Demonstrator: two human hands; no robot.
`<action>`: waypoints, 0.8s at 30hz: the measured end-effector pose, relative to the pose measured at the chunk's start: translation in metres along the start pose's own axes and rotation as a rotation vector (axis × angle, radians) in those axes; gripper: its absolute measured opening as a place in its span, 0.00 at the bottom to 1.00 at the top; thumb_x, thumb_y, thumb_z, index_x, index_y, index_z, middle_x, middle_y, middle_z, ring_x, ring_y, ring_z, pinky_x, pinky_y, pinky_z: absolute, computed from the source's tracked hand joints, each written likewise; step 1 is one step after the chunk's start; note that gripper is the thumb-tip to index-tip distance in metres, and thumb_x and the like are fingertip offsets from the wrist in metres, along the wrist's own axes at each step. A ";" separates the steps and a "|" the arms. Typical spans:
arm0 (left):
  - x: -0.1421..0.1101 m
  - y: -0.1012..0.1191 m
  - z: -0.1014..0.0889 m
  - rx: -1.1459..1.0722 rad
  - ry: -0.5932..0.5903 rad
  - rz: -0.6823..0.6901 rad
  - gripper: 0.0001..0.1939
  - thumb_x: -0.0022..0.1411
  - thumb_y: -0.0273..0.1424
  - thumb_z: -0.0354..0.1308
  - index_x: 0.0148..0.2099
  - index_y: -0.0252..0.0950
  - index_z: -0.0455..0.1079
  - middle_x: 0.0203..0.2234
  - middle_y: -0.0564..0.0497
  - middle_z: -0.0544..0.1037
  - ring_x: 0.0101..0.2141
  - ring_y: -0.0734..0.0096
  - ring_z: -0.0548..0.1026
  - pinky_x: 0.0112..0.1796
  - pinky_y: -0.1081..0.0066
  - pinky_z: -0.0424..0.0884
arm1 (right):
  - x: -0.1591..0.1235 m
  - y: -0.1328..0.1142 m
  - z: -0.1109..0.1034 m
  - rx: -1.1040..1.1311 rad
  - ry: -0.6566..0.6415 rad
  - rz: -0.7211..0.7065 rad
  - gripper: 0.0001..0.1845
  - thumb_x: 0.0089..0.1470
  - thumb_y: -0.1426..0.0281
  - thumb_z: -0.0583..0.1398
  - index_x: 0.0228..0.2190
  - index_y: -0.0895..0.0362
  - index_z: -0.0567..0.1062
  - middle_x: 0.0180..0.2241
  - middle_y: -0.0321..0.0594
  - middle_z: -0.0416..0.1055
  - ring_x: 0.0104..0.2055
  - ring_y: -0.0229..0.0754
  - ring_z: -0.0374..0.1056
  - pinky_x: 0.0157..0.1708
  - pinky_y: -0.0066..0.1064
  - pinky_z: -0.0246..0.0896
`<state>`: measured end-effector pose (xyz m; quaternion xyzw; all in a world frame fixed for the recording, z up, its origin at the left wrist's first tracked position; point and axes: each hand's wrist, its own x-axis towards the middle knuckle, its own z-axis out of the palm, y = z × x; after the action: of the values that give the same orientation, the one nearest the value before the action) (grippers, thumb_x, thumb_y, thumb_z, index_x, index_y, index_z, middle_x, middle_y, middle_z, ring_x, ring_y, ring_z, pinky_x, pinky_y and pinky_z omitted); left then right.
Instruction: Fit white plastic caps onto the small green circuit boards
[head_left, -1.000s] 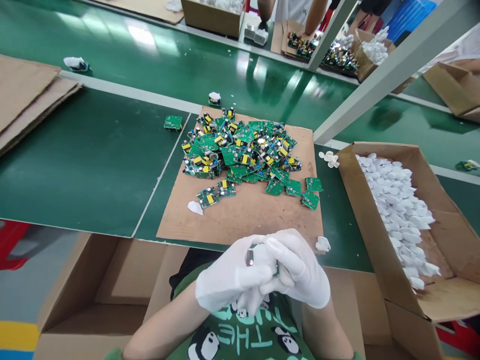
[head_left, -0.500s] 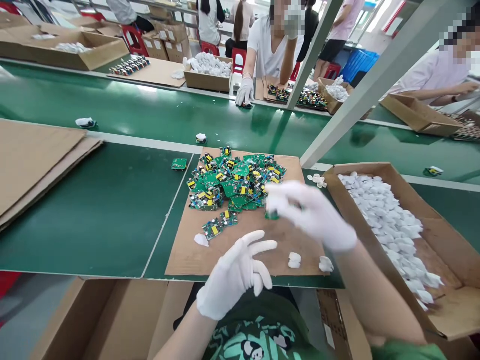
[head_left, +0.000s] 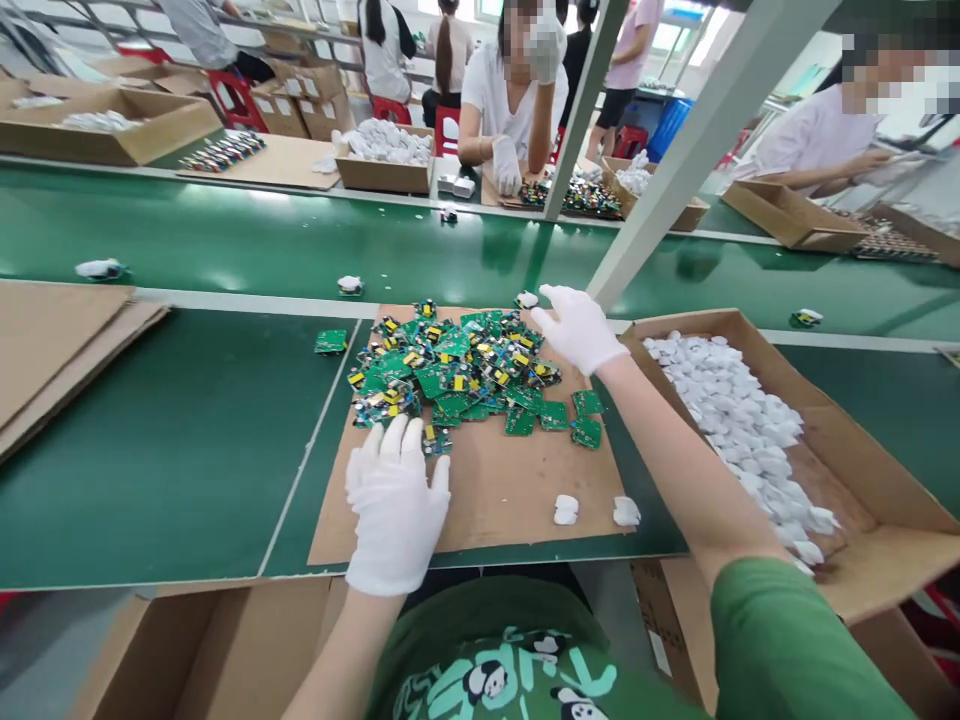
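My left hand (head_left: 396,510), in a white glove, lies palm down over the near-left part of the cardboard sheet (head_left: 502,500). Its fingers are stretched out at the edge of a pile of green circuit boards (head_left: 454,345), beside a loose circuit board (head_left: 437,440); what lies beneath the hand is hidden. My right hand (head_left: 579,330), also gloved, reaches to the sheet's far edge with thumb and fingers apart. Just left of its fingertips sits a circuit board with a white cover (head_left: 527,299). Two small groups of white plastic pieces (head_left: 566,509) lie near the front edge.
An open cardboard box (head_left: 885,480) of white pieces stands at the right. A slanted metal post (head_left: 697,150) rises behind my right hand. Covered boards (head_left: 350,285) sit along the green belt (head_left: 262,240). Across it, a co-worker (head_left: 514,100) sits facing me. Cardboard sheets (head_left: 60,340) lie left.
My hands were together near my body around a white piece, then parted. The right moved out to the far edge, where a covered board now sits; the left moved forward to the pile.
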<state>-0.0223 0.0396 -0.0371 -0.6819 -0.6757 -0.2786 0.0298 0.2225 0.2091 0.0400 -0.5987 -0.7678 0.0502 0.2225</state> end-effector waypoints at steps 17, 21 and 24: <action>0.003 0.012 -0.006 0.008 -0.038 -0.120 0.13 0.59 0.37 0.61 0.43 0.34 0.72 0.52 0.34 0.74 0.55 0.41 0.69 0.54 0.45 0.62 | -0.244 -0.047 0.024 0.390 0.241 0.114 0.18 0.57 0.76 0.61 0.49 0.52 0.71 0.33 0.36 0.76 0.45 0.46 0.76 0.51 0.47 0.70; -0.013 0.027 -0.021 -0.684 -0.135 -0.275 0.15 0.57 0.32 0.64 0.44 0.39 0.63 0.57 0.39 0.71 0.57 0.51 0.71 0.54 0.51 0.67 | -0.239 -0.057 0.013 0.777 0.117 0.297 0.20 0.56 0.76 0.61 0.50 0.51 0.73 0.31 0.34 0.72 0.32 0.37 0.72 0.37 0.35 0.74; -0.020 0.041 -0.031 -1.266 -0.430 -0.535 0.17 0.57 0.30 0.65 0.41 0.41 0.57 0.54 0.44 0.74 0.44 0.61 0.79 0.44 0.58 0.75 | -0.234 -0.059 0.013 0.915 0.047 0.313 0.23 0.53 0.77 0.62 0.50 0.50 0.75 0.35 0.37 0.73 0.33 0.38 0.72 0.34 0.33 0.74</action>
<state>0.0074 0.0053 -0.0050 -0.4190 -0.5194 -0.4743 -0.5742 0.2072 -0.0248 -0.0176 -0.5488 -0.5621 0.4021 0.4703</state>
